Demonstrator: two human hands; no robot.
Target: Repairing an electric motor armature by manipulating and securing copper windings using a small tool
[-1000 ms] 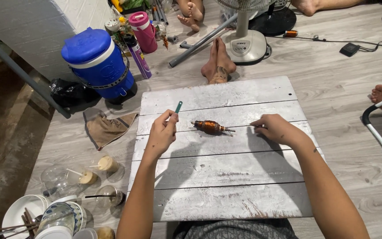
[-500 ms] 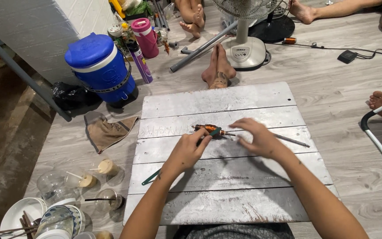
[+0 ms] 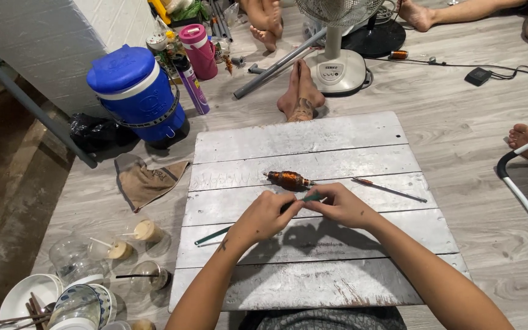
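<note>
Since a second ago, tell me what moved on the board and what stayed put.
The hands came together below the copper-wound rotor: the left hand and right hand now share a grip on a small green piece. A green strip lies by the left forearm, and a thin rod lies right of the rotor. The rotor and the white plank board stayed put.

We see a tall purple spray can with a printed label — beside the blue cooler jug, pink lidded bottle just behind.
</note>
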